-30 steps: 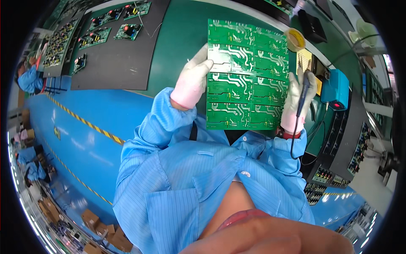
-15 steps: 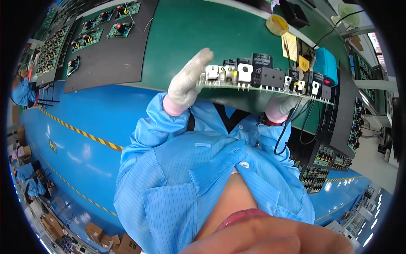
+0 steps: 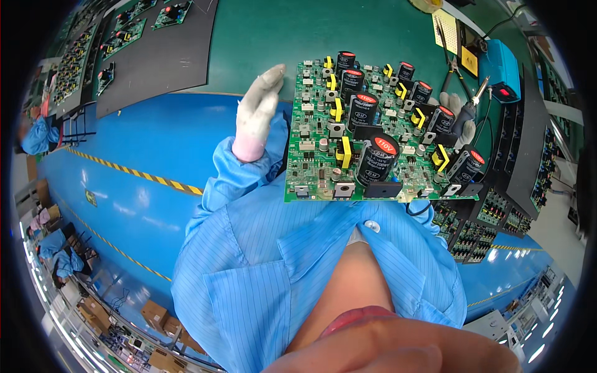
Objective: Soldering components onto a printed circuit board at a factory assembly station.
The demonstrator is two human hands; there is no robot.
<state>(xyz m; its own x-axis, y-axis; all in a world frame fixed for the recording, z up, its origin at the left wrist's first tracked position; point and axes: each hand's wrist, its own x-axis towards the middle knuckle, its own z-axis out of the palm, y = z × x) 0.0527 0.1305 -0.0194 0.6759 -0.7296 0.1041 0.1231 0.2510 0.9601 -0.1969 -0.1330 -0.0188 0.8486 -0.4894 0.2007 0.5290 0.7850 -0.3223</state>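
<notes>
A large green circuit board panel (image 3: 314,133) lies in front of my chest with its component side up. Tall black capacitors (image 3: 377,160) with red tops and yellow-wrapped transformers (image 3: 344,152) stand on it in rows. My left hand (image 3: 256,109), in a white glove, is open beside the panel's left edge, fingers stretched, with a small gap between. At the right edge, my gloved right hand (image 3: 457,102) is closed round a soldering iron (image 3: 467,114), its metal tip pointing up and away. The panel hides the rest of that hand.
A blue soldering station (image 3: 500,69), a yellow sponge (image 3: 469,61) and pliers (image 3: 457,71) stand or lie at far right. Black mats with small boards (image 3: 124,38) cover the table's left. More boards (image 3: 476,239) lie at lower right. A yellow tape roll (image 3: 426,4) sits at the far edge.
The panel has tipped from edge-on to showing its component face. My left hand has come away from its left edge, and the soldering iron in my right hand has come into view.
</notes>
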